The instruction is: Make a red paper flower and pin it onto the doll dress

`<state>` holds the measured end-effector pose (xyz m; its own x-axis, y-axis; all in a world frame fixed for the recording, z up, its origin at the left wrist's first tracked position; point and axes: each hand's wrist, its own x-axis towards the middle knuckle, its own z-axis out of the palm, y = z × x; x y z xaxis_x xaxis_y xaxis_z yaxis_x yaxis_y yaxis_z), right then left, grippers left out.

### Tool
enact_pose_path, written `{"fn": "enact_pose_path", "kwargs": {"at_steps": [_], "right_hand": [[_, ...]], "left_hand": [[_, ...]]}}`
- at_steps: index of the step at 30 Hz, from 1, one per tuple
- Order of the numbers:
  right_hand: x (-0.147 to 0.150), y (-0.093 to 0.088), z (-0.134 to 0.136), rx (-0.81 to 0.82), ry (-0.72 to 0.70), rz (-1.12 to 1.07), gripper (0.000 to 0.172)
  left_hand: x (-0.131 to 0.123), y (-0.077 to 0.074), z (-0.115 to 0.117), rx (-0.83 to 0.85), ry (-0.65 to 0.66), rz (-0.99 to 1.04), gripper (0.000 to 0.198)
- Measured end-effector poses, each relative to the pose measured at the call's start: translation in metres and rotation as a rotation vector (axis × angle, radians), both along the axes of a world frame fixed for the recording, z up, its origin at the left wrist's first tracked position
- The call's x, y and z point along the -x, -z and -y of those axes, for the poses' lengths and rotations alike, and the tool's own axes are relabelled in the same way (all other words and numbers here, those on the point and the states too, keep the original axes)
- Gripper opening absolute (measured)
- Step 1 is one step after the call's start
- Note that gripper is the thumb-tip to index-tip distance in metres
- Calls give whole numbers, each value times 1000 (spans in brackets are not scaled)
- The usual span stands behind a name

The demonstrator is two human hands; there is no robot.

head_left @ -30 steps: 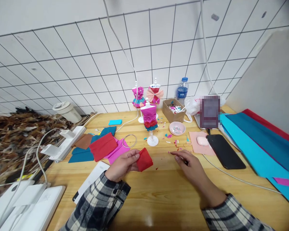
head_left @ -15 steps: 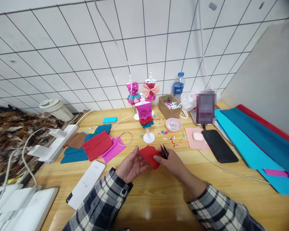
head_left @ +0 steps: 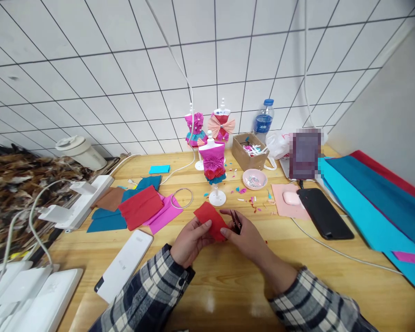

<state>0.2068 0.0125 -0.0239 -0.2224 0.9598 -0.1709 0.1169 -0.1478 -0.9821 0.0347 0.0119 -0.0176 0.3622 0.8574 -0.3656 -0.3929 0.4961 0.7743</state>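
Note:
A small piece of red crepe paper (head_left: 209,219) is held between both hands above the wooden table. My left hand (head_left: 191,240) is closed on its left edge, thumb on top. The thumb of my right hand (head_left: 247,237) presses on its right edge. That same hand also holds a pair of dark thread snips (head_left: 235,222), blades pointing up and away from me. Just beyond the paper stands a small white dress form (head_left: 214,159) in magenta, red and teal paper, on a round base.
Two more dressed forms stand behind, near a cardboard box (head_left: 249,161), a water bottle (head_left: 263,120) and a pink bowl (head_left: 255,185). Folded crepe sheets (head_left: 140,207) and a white phone (head_left: 126,263) lie left. A black phone (head_left: 327,214) and large paper sheets (head_left: 370,203) lie right.
My left hand has gone from open fingers beside the paper to gripping it with the thumb on top. The red paper has shifted slightly left. The camera view has turned a little.

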Motion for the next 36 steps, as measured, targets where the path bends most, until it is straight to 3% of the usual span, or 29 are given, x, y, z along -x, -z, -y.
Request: {"fn": "enact_pose_path", "kwargs": {"at_steps": [5,10,15,21,26,31,36], "right_hand": [[-5,3,2,-57,8,43,45],[-5,5,4,-62,22,28,42],[-2,4,14,129,37,-9,42],[2,2,26,382,-165,-202,48],[6,6,26,309,-177,-262,51],[9,6,26,228,-253,-165,51],[7,6,27,174,-270,-85,47]], "left_hand": [[-5,5,1,-121,64,-71,34],[-7,6,-2,-120,-76,-33,45],[-2,1,-2,-134,-214,-43,49],[-3,0,-1,-142,-230,13,60],[-4,0,-3,-145,-259,40,65],[-1,-1,-4,-130,-271,53,67],[-2,1,-2,-98,-247,-72,56]]}}
